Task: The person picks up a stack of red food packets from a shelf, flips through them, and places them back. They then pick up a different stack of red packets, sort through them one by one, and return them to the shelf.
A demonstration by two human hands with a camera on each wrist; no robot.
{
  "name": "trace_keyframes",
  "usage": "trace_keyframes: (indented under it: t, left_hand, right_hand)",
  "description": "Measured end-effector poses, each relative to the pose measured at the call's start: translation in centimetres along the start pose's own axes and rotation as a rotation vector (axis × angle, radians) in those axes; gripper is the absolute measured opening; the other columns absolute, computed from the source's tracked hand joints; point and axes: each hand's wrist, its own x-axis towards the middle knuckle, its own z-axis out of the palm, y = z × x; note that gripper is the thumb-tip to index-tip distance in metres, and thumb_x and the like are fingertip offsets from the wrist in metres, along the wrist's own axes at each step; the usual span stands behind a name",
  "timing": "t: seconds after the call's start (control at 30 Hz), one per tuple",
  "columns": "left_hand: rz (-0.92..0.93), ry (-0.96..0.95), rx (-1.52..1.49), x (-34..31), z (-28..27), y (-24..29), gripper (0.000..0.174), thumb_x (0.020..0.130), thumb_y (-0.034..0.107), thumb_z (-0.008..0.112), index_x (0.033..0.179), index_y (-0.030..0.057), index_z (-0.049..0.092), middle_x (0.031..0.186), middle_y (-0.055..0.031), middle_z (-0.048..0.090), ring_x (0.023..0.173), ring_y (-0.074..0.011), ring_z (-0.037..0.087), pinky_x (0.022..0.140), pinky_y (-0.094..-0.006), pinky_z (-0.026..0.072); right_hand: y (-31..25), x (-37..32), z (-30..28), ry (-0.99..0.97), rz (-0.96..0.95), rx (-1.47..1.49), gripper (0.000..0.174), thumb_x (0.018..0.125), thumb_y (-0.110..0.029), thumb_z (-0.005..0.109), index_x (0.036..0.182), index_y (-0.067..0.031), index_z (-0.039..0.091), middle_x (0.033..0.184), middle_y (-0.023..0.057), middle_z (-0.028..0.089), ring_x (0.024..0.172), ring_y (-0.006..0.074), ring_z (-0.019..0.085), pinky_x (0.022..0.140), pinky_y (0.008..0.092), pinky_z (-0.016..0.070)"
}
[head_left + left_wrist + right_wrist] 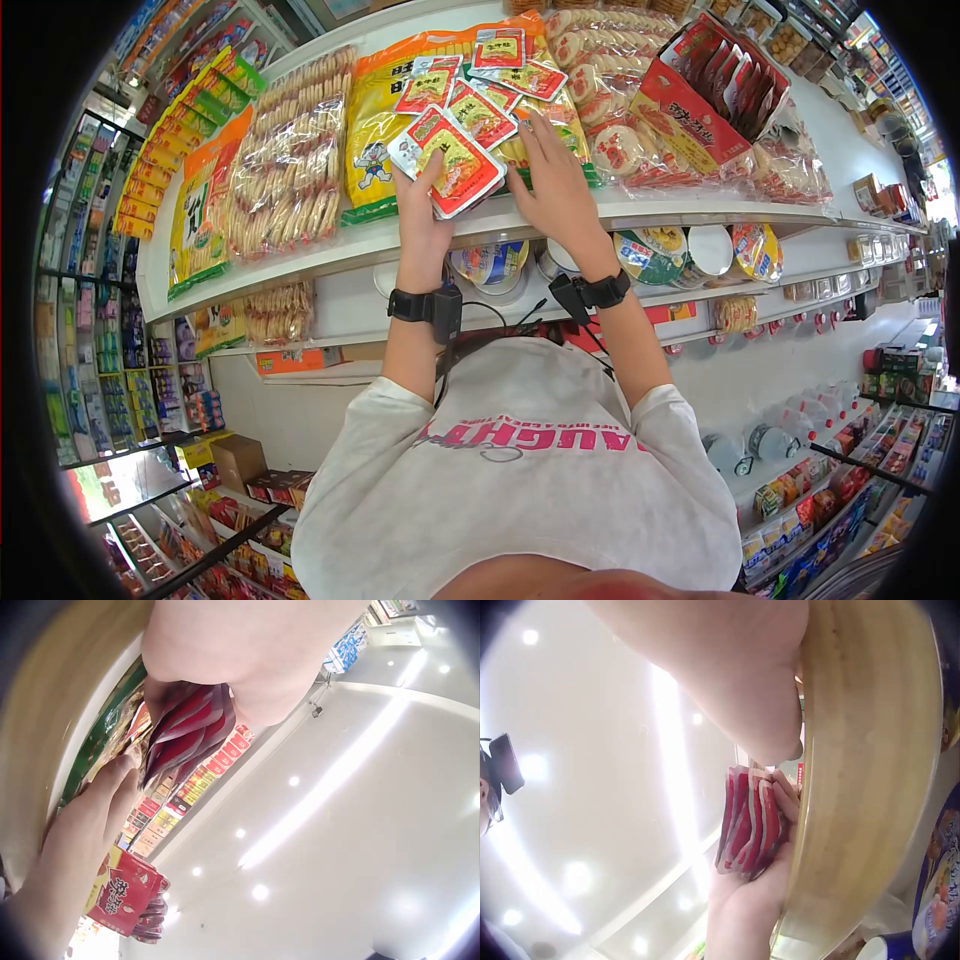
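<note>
My left hand grips a stack of red-and-white foil snack sachets over the white shelf's front edge. Just beside it, my right hand lies with fingers straight, seemingly pressing on a yellow plastic snack bag strewn with loose sachets. Farther right stands a red cardboard display box.

Crowded shelf — little room
Cracker bags left, red packets mid, display box right; open only along its front edge.
</note>
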Motion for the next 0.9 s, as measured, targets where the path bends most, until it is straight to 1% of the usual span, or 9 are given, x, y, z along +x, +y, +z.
trace_keyframes:
  t: [0.07,0.17,0.27,0.37,0.47,0.57,0.67,0.77,0.9]
  left_hand:
    - [-0.01,0.009,0.0,0.1,-0.2,0.0,0.051,0.102,0.006,0.065,0.147,0.0089,0.044,0.139,-0.0122,0.061,0.122,-0.0265,0.068,0.095,-0.046,0.0635]
    - [-0.022,-0.024,-0.014,-0.3,0.4,0.4,0.05,0.101,0.007,0.066,0.147,0.0082,0.044,0.138,-0.0122,0.062,0.12,-0.0265,0.069,0.094,-0.046,0.0638]
    - [-0.022,-0.033,-0.007,-0.3,0.5,0.4,0.05,0.101,0.007,0.066,0.147,0.0081,0.044,0.137,-0.012,0.062,0.12,-0.0263,0.07,0.093,-0.0453,0.0641]
    - [-0.02,-0.03,-0.01,0.0,0.2,0.1,0.05,0.102,0.008,0.066,0.147,0.0084,0.044,0.137,-0.012,0.062,0.12,-0.026,0.07,0.092,-0.0444,0.0644]
    - [-0.023,-0.017,-0.012,0.0,0.1,0.2,0.051,0.102,0.008,0.066,0.148,0.0088,0.044,0.138,-0.012,0.061,0.121,-0.0263,0.069,0.093,-0.045,0.0642]
    - [-0.025,-0.036,-0.002,-0.3,0.4,0.4,0.051,0.102,0.008,0.066,0.148,0.0094,0.043,0.139,-0.012,0.061,0.122,-0.0272,0.068,0.094,-0.0472,0.0636]
    - [-0.032,-0.023,-0.009,0.1,-0.1,0.0,0.052,0.102,0.007,0.065,0.148,0.01,0.043,0.14,-0.0119,0.061,0.123,-0.028,0.068,0.095,-0.0492,0.0634]
    - [-0.056,-0.022,-0.043,0.0,0.0,0.3,0.051,0.101,0.003,0.066,0.146,0.0086,0.041,0.14,-0.013,0.058,0.125,-0.0282,0.066,0.097,-0.0464,0.063]
    - [-0.04,-0.027,-0.021,-0.1,0.0,0.1,0.05,0.102,0.006,0.065,0.148,0.01,0.044,0.138,-0.0117,0.061,0.123,-0.0284,0.068,0.095,-0.0498,0.0633]
  right_hand:
    - [-0.1,-0.2,-0.4,-0.044,-0.055,-0.098,0.061,0.1,-0.027,0.065,0.153,-0.0013,0.048,0.163,0.0234,0.042,0.151,0.0389,0.041,0.123,0.0543,0.0327]
    - [-0.4,0.0,-0.9,-0.084,-0.199,-0.176,0.061,0.096,-0.026,0.069,0.151,-0.0081,0.052,0.163,0.022,0.043,0.152,0.0376,0.04,0.123,0.0572,0.0308]
    - [0.7,-0.5,0.6,-0.163,-0.172,-0.085,0.063,0.092,-0.027,0.073,0.15,-0.01,0.054,0.162,0.0196,0.046,0.153,0.0372,0.039,0.124,0.0588,0.0287]
    - [-0.4,0.4,-1.2,-0.23,-0.014,0.018,0.069,0.089,-0.032,0.077,0.149,-0.0092,0.054,0.152,0.0178,0.055,0.147,0.0373,0.046,0.125,0.0576,0.0282]
    - [-0.3,-0.3,-0.9,-0.014,-0.045,-0.078,0.073,0.086,-0.033,0.081,0.149,-0.009,0.054,0.138,0.0173,0.06,0.137,0.037,0.053,0.124,0.0561,0.0308]
    - [0.0,-0.2,-0.2,0.038,-0.177,-0.036,0.069,0.083,-0.031,0.084,0.143,-0.008,0.059,0.128,0.017,0.062,0.127,0.037,0.057,0.12,0.055,0.0359]
    - [-0.5,0.2,-1.0,-0.082,-0.031,0.077,0.065,0.083,-0.028,0.084,0.141,-0.0075,0.062,0.127,0.0162,0.062,0.128,0.0372,0.057,0.119,0.0535,0.0374]
    - [-0.7,0.0,-1.6,-0.171,0.081,0.01,0.067,0.085,-0.029,0.083,0.143,-0.0083,0.059,0.127,0.0159,0.062,0.129,0.0361,0.057,0.121,0.0522,0.0359]
    - [0.4,-0.4,-0.2,0.023,-0.077,0.012,0.061,0.085,-0.024,0.082,0.141,-0.0095,0.061,0.125,0.0152,0.063,0.125,0.034,0.058,0.115,0.049,0.0407]
